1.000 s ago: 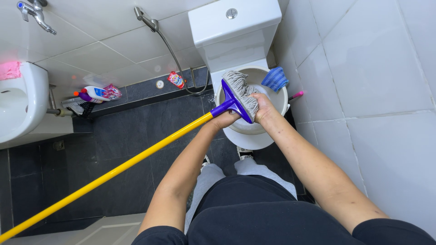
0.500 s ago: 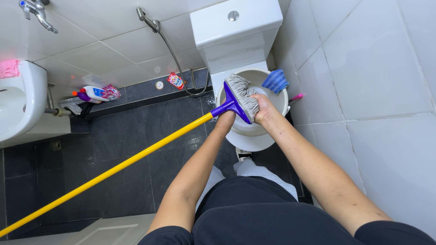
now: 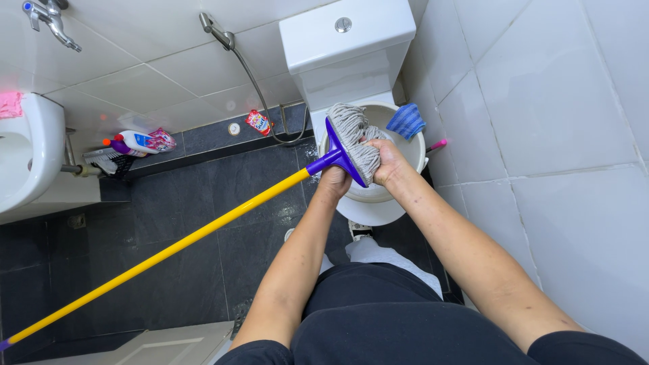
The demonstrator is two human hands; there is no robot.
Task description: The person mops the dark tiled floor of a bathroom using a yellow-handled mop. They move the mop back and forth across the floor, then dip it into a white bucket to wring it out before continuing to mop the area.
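Hands meet over the toilet bowl (image 3: 412, 152): the left hand (image 3: 333, 181) is clenched around the purple neck of the mop (image 3: 345, 152), steadying it, while the right hand (image 3: 387, 162) is clamped on the grey strands, bunching them above the bowl's front rim so any drips fall inside. Its yellow handle (image 3: 169, 247) slants away over the dark floor (image 3: 203, 196). A blue cloth (image 3: 406, 120) rests on the bowl's far rim.

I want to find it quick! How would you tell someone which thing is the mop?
Start at the white toilet by the tiled wall. Above its bowl, the left hand and right hand hold the mop. It has grey strings, a purple head and a long yellow handle, unlike the small blue brush beside it.
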